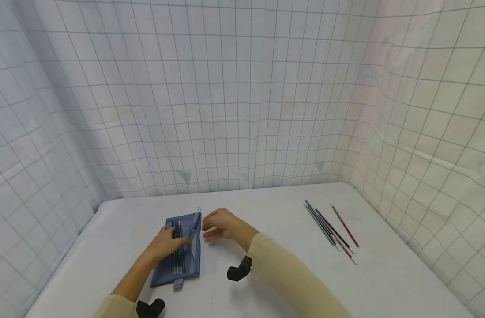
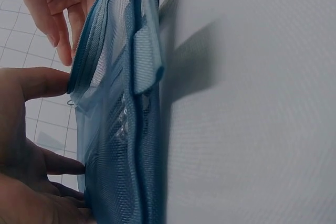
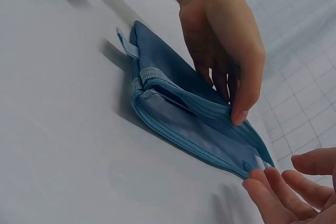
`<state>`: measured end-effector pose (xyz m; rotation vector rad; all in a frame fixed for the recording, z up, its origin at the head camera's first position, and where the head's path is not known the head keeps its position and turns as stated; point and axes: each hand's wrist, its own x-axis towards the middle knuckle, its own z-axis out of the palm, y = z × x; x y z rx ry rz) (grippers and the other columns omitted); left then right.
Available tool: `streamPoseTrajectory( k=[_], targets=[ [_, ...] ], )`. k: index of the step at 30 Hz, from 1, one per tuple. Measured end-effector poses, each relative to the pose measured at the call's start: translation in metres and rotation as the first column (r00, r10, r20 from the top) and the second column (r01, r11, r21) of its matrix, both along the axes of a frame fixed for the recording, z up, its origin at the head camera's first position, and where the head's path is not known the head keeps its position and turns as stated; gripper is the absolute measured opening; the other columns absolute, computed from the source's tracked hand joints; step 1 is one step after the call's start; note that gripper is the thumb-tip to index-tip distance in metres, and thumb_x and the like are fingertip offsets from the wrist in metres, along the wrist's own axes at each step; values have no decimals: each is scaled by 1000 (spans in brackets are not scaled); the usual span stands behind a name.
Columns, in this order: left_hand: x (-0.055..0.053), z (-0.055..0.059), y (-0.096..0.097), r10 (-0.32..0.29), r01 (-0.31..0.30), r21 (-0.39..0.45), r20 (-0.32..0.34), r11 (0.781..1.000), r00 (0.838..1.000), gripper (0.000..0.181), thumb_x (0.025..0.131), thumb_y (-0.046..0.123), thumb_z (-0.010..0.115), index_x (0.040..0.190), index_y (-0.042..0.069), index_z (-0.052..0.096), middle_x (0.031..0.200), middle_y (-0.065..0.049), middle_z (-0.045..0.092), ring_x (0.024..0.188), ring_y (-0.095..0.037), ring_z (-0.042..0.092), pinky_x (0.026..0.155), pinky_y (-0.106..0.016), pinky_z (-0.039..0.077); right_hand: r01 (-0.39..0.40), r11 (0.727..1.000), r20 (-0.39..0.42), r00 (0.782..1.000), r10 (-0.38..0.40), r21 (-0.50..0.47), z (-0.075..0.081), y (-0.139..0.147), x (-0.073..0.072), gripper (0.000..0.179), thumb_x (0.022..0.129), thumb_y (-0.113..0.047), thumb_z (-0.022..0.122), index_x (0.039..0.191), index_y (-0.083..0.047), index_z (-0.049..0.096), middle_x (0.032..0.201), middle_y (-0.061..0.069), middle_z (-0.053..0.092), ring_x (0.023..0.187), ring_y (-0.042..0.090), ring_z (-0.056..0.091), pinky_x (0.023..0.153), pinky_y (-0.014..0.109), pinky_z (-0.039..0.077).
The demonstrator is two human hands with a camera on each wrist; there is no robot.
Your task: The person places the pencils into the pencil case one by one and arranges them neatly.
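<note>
The left hand (image 3: 226,51) touches 1 zipper edge of an unzipped blue pouch (image 3: 181,127) on white cloth (image 3: 63,119); the right hand's (image 3: 294,202) fingertips are by its lower-right end. A fabric tab (image 3: 127,44) juts opposite.

1. Zip pencil pouch (image 1: 189,261) is lying on the table's (image 1: 266,212) left part, fabric tab (image 1: 178,283) at its near end.
2. Left hand (image 1: 164,245) is resting on the pouch; right hand (image 1: 223,224) is hovering just right of it.
3. Pencil cluster (image 1: 322,226) is lying far right; one separate pencil (image 1: 345,226) is lying beyond its right side.
4. Curtain (image 1: 226,110) is hanging behind.
</note>
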<state>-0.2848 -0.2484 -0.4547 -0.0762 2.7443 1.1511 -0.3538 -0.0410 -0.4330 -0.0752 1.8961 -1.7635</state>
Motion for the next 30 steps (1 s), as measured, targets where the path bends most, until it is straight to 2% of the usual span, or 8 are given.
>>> streamPoseTrajectory(
  k=[9, 30],
  targets=[
    [12, -1, 7, 28, -28, -1, 13, 1000, 1000, 97, 94, 43, 68, 150, -23, 23, 154, -47, 12, 140, -64, 22, 111, -72, 28, -30, 999, -13, 999, 30, 19, 7, 25, 4, 33, 99, 1, 65, 130, 10, 64, 100, 16, 72, 84, 29, 74, 76, 43, 63],
    [32, 3, 19, 47, -47, -1, -4, 999, 999, 95, 94, 41, 67, 150, -22, 24, 155, -48, 11, 141, -66, 18, 110, -74, 27, -45, 994, -29, 998, 48, 97, 19, 82, 0, 40, 96, -2, 71, 133, 7, 63, 111, 18, 73, 89, 27, 74, 75, 40, 63]
  ],
)
